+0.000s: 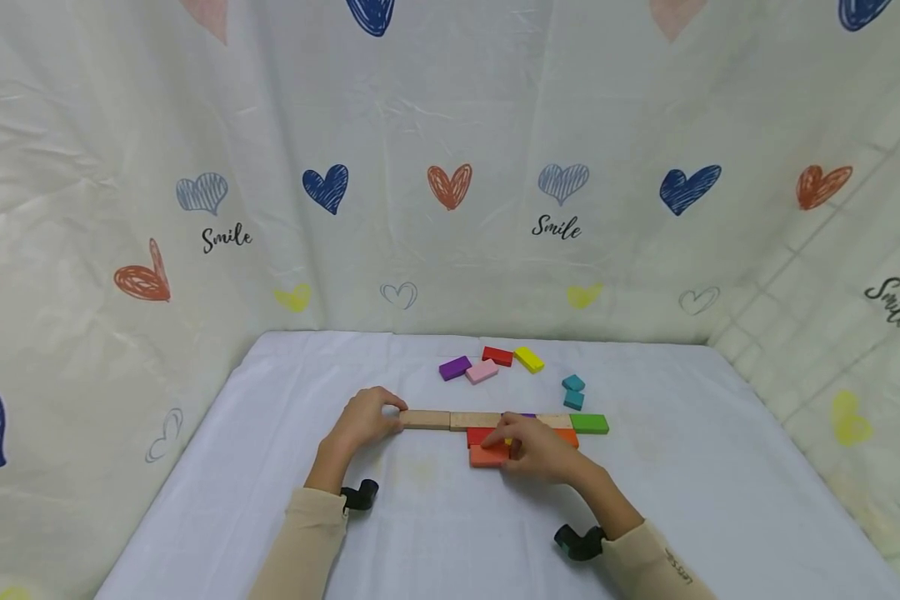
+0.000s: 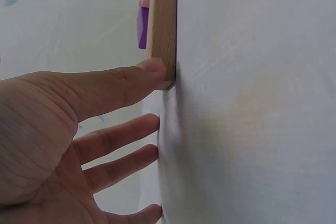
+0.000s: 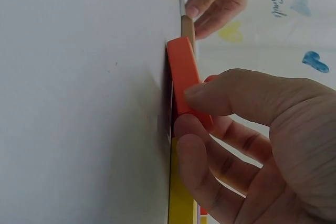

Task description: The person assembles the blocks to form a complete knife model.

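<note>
My left hand (image 1: 366, 417) pinches the left end of a plain wooden block (image 1: 426, 420). In the left wrist view the thumb presses on that block's near face, the other visible fingers spread apart; the index finger is hidden. Another plain block (image 1: 474, 421) continues the row to the right. My right hand (image 1: 540, 450) grips an orange-red block (image 3: 184, 72) between thumb and fingers, tilted in the right wrist view, at the near side of the row. A red block (image 1: 480, 435) lies just behind it. A yellow block (image 3: 181, 187) is partly covered by the fingers.
The row's right end has a green block (image 1: 589, 424) and an orange block (image 1: 567, 437). Farther back on the white cloth (image 1: 307, 375) lie purple (image 1: 455, 367), pink (image 1: 482, 372), red (image 1: 497, 357) and yellow (image 1: 528, 359) blocks. Teal pieces (image 1: 573, 399) lie behind the green block.
</note>
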The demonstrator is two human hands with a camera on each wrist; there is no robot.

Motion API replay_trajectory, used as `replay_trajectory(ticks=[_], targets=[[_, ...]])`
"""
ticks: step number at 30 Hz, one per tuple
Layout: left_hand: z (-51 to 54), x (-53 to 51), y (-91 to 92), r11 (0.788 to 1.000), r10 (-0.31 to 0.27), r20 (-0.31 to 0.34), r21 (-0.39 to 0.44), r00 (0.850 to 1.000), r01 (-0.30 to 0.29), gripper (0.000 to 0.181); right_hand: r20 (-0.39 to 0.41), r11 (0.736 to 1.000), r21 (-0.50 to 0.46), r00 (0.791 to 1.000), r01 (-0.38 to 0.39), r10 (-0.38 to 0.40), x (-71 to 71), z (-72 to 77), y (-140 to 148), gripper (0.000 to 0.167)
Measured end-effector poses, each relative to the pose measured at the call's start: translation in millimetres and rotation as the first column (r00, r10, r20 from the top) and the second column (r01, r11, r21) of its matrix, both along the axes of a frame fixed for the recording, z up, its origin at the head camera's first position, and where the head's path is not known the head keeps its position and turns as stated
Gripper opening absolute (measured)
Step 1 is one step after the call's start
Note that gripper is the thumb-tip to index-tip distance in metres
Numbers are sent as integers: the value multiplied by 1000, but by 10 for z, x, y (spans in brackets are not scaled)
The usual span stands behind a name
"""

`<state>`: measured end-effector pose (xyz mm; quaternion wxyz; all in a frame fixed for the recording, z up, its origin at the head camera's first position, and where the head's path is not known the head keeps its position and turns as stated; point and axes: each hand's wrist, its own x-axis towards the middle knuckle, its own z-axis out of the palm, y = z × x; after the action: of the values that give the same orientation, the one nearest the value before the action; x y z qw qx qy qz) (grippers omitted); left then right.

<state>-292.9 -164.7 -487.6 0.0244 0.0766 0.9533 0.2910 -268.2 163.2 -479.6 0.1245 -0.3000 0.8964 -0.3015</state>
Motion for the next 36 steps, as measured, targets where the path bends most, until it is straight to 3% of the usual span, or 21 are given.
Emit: replay_trajectory(ticks=[10, 36], targets=[[-22, -2, -5, 1000, 12, 22, 5, 1000, -12, 23, 22, 999, 22, 999, 34, -34, 16, 1, -12, 34], [0, 1, -8, 1000, -8, -4, -12, 1000, 8, 25, -47, 992, 87, 995, 93, -90, 11, 15, 24, 25]])
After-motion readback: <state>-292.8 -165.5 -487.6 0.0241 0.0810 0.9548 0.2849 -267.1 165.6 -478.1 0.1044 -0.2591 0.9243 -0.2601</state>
